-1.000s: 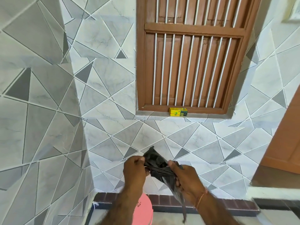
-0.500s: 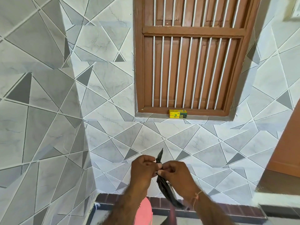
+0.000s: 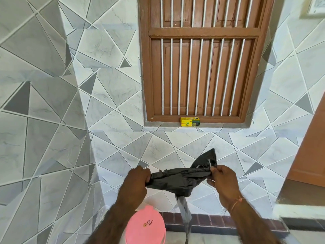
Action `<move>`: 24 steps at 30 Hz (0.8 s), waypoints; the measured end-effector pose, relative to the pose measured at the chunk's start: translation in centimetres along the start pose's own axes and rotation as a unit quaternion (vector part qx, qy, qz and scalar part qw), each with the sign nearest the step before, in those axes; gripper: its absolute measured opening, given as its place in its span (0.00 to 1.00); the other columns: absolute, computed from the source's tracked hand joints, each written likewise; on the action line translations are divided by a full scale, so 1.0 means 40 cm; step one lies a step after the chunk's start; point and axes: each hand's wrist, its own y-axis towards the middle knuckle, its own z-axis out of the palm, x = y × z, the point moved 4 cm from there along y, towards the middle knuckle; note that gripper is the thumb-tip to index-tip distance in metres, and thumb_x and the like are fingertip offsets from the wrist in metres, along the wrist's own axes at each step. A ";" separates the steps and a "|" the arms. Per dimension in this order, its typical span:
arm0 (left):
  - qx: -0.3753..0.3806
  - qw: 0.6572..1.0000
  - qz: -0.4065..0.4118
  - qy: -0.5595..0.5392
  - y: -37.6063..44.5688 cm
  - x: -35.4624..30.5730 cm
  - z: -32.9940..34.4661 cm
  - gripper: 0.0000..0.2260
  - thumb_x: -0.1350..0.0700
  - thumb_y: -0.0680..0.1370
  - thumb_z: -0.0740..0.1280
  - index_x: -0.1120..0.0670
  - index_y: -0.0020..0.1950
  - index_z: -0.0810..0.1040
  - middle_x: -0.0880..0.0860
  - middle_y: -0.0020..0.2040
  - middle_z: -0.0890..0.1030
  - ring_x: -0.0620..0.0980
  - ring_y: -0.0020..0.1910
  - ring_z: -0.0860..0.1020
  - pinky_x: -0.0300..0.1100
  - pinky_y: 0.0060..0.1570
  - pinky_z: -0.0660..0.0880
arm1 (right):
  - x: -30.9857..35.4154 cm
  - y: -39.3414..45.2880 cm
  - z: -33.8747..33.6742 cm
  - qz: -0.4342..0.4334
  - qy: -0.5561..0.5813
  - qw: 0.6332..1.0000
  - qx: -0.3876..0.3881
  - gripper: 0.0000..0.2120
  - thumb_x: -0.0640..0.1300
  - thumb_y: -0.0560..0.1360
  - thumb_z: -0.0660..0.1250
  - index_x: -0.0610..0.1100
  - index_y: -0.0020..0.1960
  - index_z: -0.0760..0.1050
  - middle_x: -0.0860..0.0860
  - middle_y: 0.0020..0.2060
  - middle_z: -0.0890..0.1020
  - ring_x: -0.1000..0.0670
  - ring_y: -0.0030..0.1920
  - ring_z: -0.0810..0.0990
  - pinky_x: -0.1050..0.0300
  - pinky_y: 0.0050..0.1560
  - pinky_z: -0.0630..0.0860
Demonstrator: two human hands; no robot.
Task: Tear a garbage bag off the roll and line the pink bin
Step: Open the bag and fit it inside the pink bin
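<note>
Our hands have pulled apart: the left hand (image 3: 136, 180) and right hand (image 3: 222, 182) each stay closed on an end of the black garbage bag (image 3: 177, 180), now stretched between them, unfolding begun. The pink bin (image 3: 146, 226) waits below.

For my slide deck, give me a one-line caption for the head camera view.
Both hands, left and right, stretch a black garbage bag above the pink bin by a tiled wall.
</note>
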 end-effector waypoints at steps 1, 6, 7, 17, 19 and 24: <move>0.009 1.000 0.005 0.024 -0.003 -0.003 0.000 0.11 0.66 0.74 0.65 0.50 0.41 0.73 0.53 0.47 0.77 0.50 0.42 0.72 0.46 0.51 0.78 | -0.004 0.001 0.000 0.018 0.026 0.999 0.012 0.10 0.36 0.79 0.59 0.38 0.41 0.75 0.39 0.40 0.82 0.43 0.40 0.81 0.52 0.40 0.79; -0.057 0.995 -0.074 -0.033 -0.005 -0.005 0.002 0.09 0.60 0.77 0.63 0.51 0.50 0.82 0.53 0.48 0.83 0.53 0.49 0.80 0.46 0.54 0.78 | 0.003 -0.019 0.004 -0.054 -0.021 0.998 0.015 0.10 0.31 0.77 0.59 0.43 0.54 0.70 0.39 0.38 0.83 0.43 0.36 0.80 0.48 0.41 0.81; -0.080 0.983 -0.119 -0.114 -0.002 0.012 0.001 0.11 0.63 0.75 0.63 0.52 0.49 0.82 0.52 0.48 0.83 0.54 0.49 0.80 0.46 0.54 0.78 | 0.004 -0.023 -0.002 -0.084 -0.067 0.994 0.007 0.13 0.30 0.76 0.59 0.46 0.54 0.70 0.40 0.37 0.82 0.42 0.35 0.80 0.46 0.42 0.80; -0.107 0.885 -0.160 -0.424 0.009 0.023 -0.038 0.27 0.76 0.73 0.56 0.55 0.66 0.76 0.52 0.55 0.79 0.54 0.53 0.77 0.45 0.56 0.77 | -0.030 -0.056 -0.055 -0.169 -0.507 0.845 -0.028 0.16 0.39 0.72 0.66 0.44 0.60 0.72 0.41 0.50 0.82 0.39 0.51 0.79 0.49 0.53 0.74; -0.061 0.910 -0.101 -0.398 0.013 -0.010 -0.038 0.26 0.74 0.74 0.57 0.52 0.65 0.77 0.52 0.57 0.81 0.53 0.55 0.79 0.42 0.56 0.78 | 0.038 -0.106 0.012 -0.308 -0.425 0.851 -0.007 0.19 0.46 0.71 0.70 0.44 0.60 0.75 0.47 0.54 0.81 0.44 0.56 0.77 0.51 0.58 0.72; -0.008 0.925 0.002 -0.379 0.011 -0.080 -0.052 0.29 0.76 0.70 0.54 0.53 0.61 0.79 0.49 0.54 0.82 0.41 0.50 0.79 0.23 0.43 0.74 | 0.123 -0.200 0.216 -0.395 -0.415 0.795 0.199 0.36 0.56 0.69 0.69 0.55 0.73 0.59 0.56 0.65 0.72 0.52 0.63 0.71 0.56 0.64 0.68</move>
